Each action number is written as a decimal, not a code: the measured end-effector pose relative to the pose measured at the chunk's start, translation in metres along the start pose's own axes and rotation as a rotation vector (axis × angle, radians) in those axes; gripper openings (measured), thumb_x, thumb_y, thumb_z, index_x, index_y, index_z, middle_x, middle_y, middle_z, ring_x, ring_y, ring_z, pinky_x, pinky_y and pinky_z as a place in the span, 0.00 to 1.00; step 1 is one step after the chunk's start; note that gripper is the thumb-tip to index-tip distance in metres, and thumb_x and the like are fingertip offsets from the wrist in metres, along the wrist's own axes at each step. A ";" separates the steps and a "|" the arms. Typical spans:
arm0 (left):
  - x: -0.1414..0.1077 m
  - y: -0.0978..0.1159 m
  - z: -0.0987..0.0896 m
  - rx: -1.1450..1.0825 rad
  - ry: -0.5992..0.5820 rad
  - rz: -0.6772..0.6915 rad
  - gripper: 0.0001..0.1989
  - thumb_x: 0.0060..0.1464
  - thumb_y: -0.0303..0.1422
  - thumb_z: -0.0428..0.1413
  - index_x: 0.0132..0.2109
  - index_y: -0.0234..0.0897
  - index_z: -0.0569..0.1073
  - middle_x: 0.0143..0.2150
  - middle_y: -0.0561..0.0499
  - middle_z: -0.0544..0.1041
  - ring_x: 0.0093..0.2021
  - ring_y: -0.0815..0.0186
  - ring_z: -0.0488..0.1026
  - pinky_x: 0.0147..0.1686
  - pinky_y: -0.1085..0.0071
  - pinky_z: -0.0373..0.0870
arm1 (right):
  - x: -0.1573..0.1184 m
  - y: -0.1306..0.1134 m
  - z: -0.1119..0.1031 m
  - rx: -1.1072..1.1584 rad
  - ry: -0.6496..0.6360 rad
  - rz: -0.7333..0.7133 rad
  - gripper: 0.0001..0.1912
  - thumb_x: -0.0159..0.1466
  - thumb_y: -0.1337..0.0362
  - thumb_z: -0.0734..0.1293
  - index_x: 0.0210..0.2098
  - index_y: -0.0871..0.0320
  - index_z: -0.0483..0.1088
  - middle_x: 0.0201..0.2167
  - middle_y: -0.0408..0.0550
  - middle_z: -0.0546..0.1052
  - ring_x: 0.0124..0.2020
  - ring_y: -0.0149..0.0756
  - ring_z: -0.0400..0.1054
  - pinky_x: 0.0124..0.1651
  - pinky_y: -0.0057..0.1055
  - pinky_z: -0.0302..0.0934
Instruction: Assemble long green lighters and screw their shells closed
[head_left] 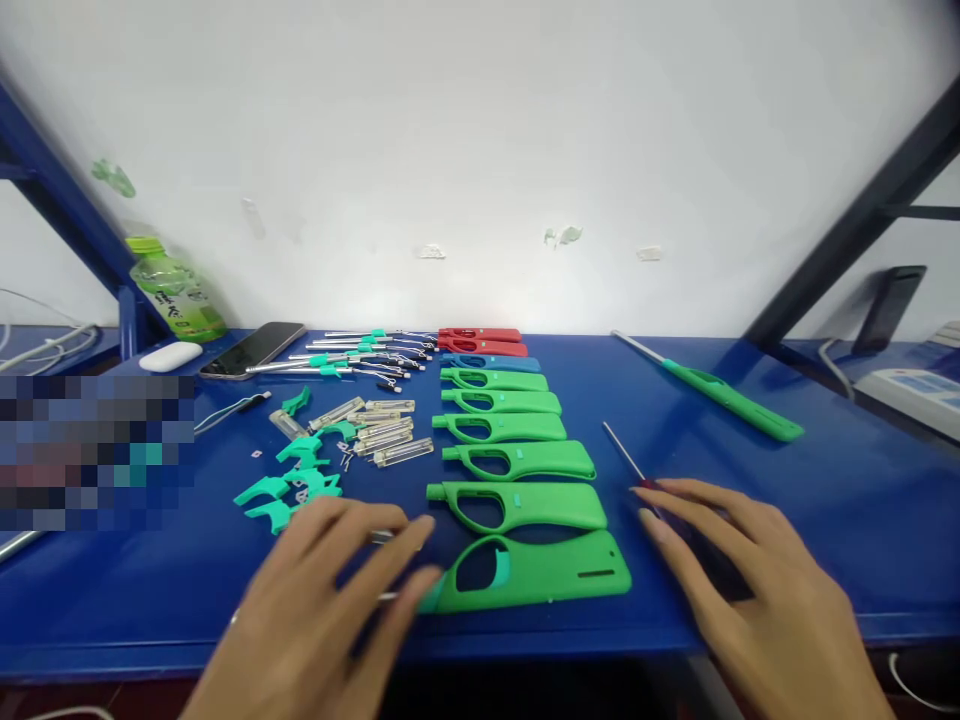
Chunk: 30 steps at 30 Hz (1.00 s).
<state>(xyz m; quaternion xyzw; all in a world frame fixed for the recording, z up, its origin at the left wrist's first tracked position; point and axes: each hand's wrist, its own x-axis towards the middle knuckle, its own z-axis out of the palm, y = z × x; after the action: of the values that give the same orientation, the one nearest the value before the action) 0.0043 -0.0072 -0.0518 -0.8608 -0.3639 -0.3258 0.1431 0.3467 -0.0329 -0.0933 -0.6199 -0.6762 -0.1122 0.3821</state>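
Screwdriver with a thin metal shaft and dark handle (624,454) lies under the right hand (750,560), fingertips at its handle; whether they grip it, I cannot tell. The left hand (315,600), fingers narrowly parted, sits at the nose end of the nearest green plastic lighter casing (551,575) on the blue tabletop (585,390), any hold unclear. Sweeping sideways, its knuckles could scatter the loose teal plastic triggers (302,449)

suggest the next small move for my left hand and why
Probably steady the nearest green handle with your left hand: its fingers are at the handle's front end, while your right hand is at the screwdriver, off to the handle's side.
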 end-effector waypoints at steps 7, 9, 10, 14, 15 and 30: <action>0.003 -0.071 -0.017 0.175 -0.070 -0.250 0.20 0.74 0.46 0.50 0.41 0.44 0.83 0.40 0.55 0.83 0.40 0.58 0.74 0.38 0.62 0.75 | -0.005 0.012 0.002 -0.044 -0.053 0.047 0.21 0.76 0.41 0.62 0.48 0.43 0.82 0.50 0.40 0.84 0.46 0.43 0.83 0.45 0.40 0.74; 0.002 -0.079 -0.012 0.217 -0.123 -0.271 0.22 0.73 0.47 0.49 0.39 0.44 0.84 0.39 0.53 0.84 0.39 0.57 0.75 0.38 0.60 0.75 | -0.005 0.010 0.002 -0.052 -0.033 0.083 0.24 0.76 0.39 0.60 0.47 0.45 0.82 0.48 0.42 0.85 0.46 0.45 0.83 0.45 0.41 0.74; 0.002 -0.080 -0.008 0.238 -0.139 -0.278 0.22 0.73 0.46 0.49 0.39 0.44 0.84 0.39 0.51 0.84 0.39 0.57 0.75 0.39 0.60 0.76 | -0.005 0.009 0.002 -0.052 -0.015 0.112 0.26 0.76 0.38 0.59 0.46 0.46 0.82 0.47 0.43 0.86 0.46 0.46 0.83 0.46 0.42 0.74; 0.001 -0.077 0.002 0.293 -0.163 -0.287 0.22 0.72 0.44 0.48 0.39 0.42 0.84 0.41 0.45 0.83 0.40 0.53 0.74 0.39 0.58 0.76 | -0.005 0.004 0.002 -0.040 0.000 0.157 0.28 0.75 0.36 0.58 0.46 0.45 0.82 0.47 0.42 0.86 0.47 0.47 0.83 0.49 0.43 0.73; 0.001 -0.075 0.003 0.306 -0.177 -0.290 0.21 0.72 0.43 0.49 0.40 0.42 0.84 0.41 0.45 0.83 0.40 0.53 0.74 0.39 0.58 0.76 | -0.005 0.004 0.001 -0.037 -0.006 0.161 0.27 0.75 0.36 0.58 0.47 0.45 0.82 0.47 0.41 0.86 0.48 0.47 0.83 0.49 0.43 0.73; 0.013 -0.070 0.005 0.403 -0.307 -0.282 0.21 0.69 0.32 0.45 0.38 0.41 0.84 0.41 0.42 0.83 0.42 0.47 0.75 0.29 0.58 0.73 | -0.003 0.004 0.001 -0.005 0.003 0.099 0.23 0.77 0.43 0.60 0.46 0.47 0.81 0.46 0.44 0.86 0.46 0.46 0.83 0.49 0.43 0.72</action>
<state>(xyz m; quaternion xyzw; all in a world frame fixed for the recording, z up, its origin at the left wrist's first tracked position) -0.0369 0.0510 -0.0459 -0.7952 -0.5546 -0.1295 0.2080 0.3495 -0.0338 -0.0971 -0.6535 -0.6436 -0.0959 0.3867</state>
